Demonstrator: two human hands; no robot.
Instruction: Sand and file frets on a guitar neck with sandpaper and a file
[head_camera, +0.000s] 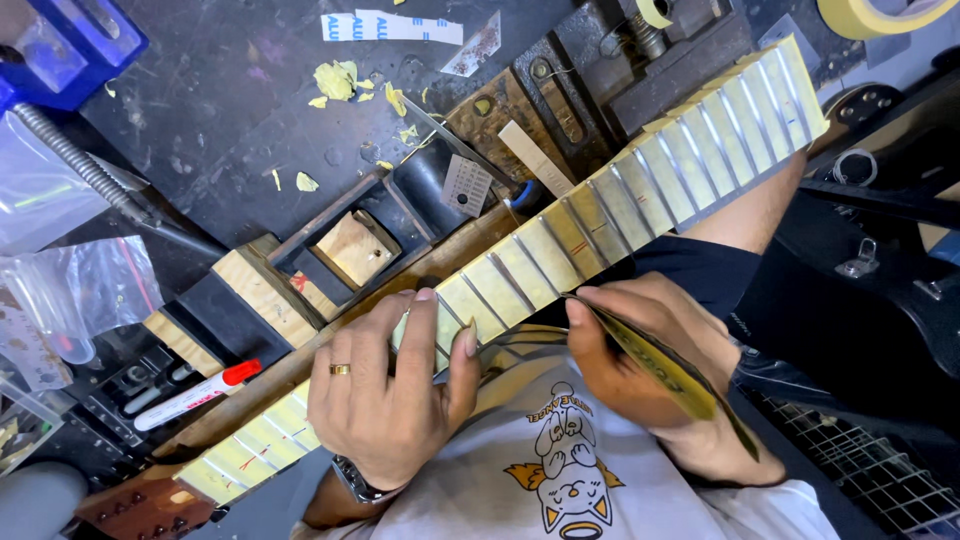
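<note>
Seen from the head camera, a guitar neck (560, 250) lay diagonally across a cluttered dark tabletop (220, 110), its headstock end toward the near left corner and its far end reaching the far right edge. Yellow masking tape covered the fingerboard between the metal frets (690, 165), which stood bare along the whole visible length. The left hand (385, 385) pressed down on the middle of the neck, its fingers (420, 330) spread flat over the taped board, a ring on one of them and the thumb braced at the near edge. The right hand (640, 365) pinched a folded sheet of abrasive paper (665, 375) between thumb and fingers, the sheet's tip touching the neck just beside the left thumb. Judging by red pen marks (255, 455) on a few taped sections near the headstock end, some fret spots appeared flagged, while the masking looked complete and the fret dressing only partway along. A red-capped marker (195, 395) lay on wooden support blocks (265, 295) behind the neck, with torn scraps of tape (335, 80) near the far edge and a blue vise (60, 45) at the far left corner.
</note>
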